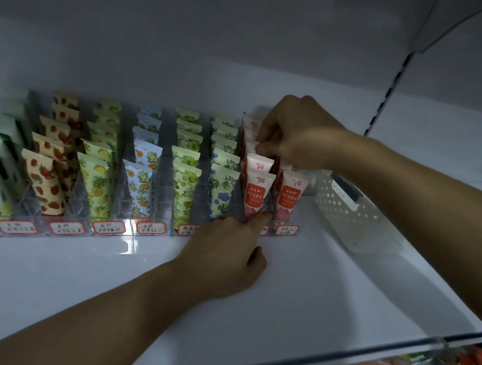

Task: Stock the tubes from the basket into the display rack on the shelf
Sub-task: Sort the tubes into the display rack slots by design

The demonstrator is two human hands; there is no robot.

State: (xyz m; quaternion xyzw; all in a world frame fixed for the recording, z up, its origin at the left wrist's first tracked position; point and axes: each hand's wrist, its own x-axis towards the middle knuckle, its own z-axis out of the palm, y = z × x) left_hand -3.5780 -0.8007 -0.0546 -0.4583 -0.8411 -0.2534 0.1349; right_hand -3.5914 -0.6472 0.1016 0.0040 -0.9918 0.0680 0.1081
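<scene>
Shelf (329, 269): R hand (295, 134) (pink tube (261, 163))

Your left hand (226, 258) lies low with the palm down, the index finger stretched forward and the thumb out to the side. Your right hand (295, 134) is higher, reaching from the right with bent, pinching fingers.

A clear display rack (110, 228) spans the frame's left and centre on a white shelf (313, 279), its lanes filled with upright patterned tubes (185, 188). A white perforated basket (348, 220) sits right of it.
</scene>
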